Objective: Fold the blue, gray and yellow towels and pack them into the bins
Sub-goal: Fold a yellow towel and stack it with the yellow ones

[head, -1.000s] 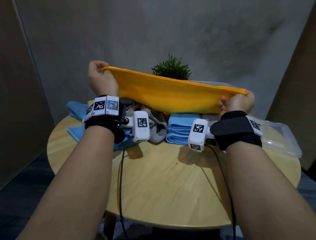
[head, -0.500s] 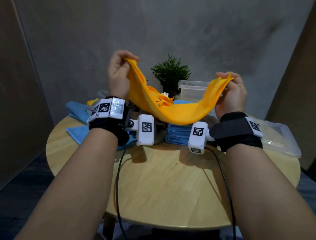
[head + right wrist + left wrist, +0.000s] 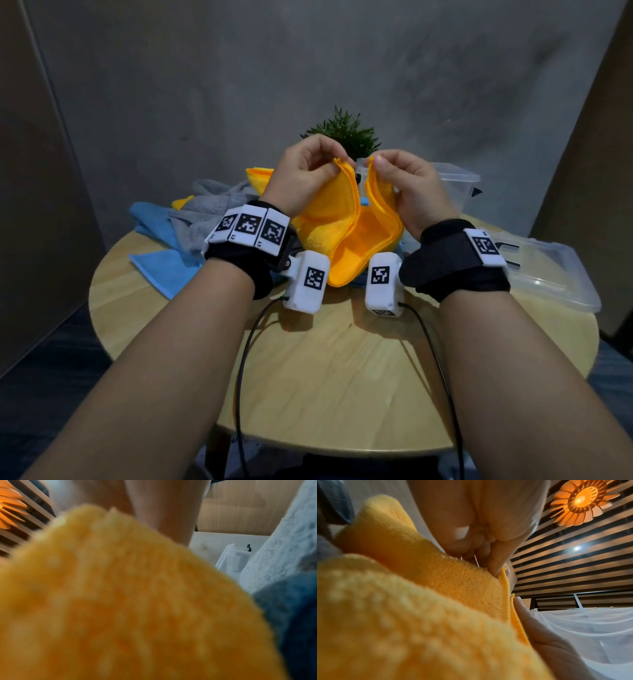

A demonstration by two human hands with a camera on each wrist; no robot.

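At frame centre, 2 ends of the yellow towel [image 3: 346, 222] are pinched by left hand [image 3: 303, 174] and right hand [image 3: 406, 185]; edges should be matched before lowering.

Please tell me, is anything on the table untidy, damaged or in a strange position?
Nothing looks damaged or spilled. The only untidy part is the back left of the table: a gray towel and a blue towel lie crumpled and unfolded there. Both hands hold the yellow towel in the air.
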